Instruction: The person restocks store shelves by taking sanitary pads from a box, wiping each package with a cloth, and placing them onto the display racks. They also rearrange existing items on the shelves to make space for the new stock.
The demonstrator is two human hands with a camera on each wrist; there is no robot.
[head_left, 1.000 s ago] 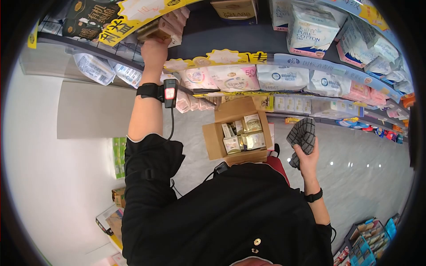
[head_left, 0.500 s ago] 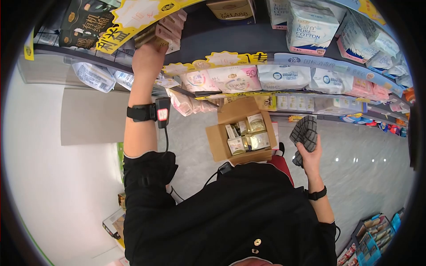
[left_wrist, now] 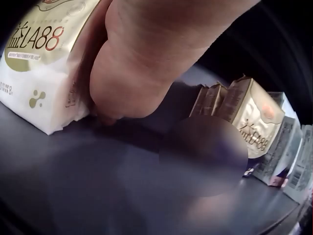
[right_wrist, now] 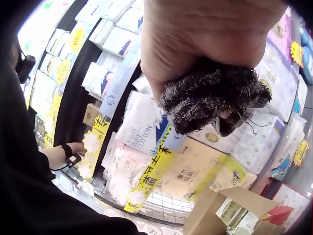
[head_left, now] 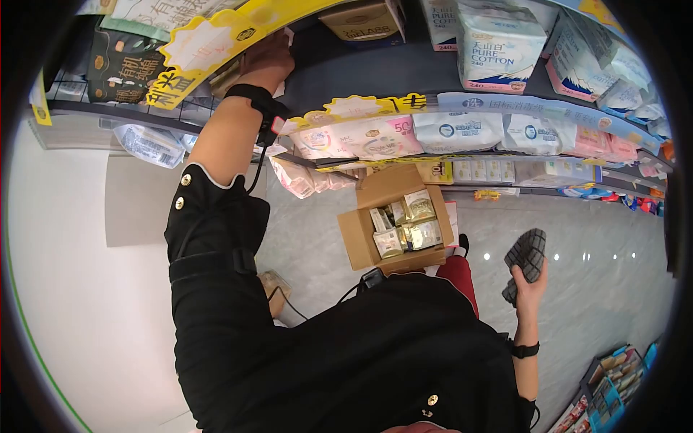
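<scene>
My left hand (head_left: 267, 59) is inside the upper shelf, against gold-and-white packs partly covered by a yellow price label. In the left wrist view, this hand (left_wrist: 151, 54) lies along the side of a gold-and-white pack (left_wrist: 46, 63); its fingertips are hidden, so a grip cannot be made out. My right hand (head_left: 532, 289) holds a bunched grey checked cloth (head_left: 527, 256) over the floor, away from the shelves. The right wrist view shows the cloth (right_wrist: 210, 98) dark and fuzzy beneath the right hand (right_wrist: 210, 39).
An open cardboard box (head_left: 357, 242) with several gold-and-white packs stands below the shelves. Another gold box (head_left: 363, 22) and white Pure Cotton packs (head_left: 500, 47) stand along the upper shelf. A yellow label (head_left: 206, 47) hangs at its edge. Lower shelves hold pink and white packs (head_left: 382, 137).
My left hand has moved farther into the shelf, over the packs it was touching, and the forearm has tilted. My right hand has moved outward and down with the cloth.
</scene>
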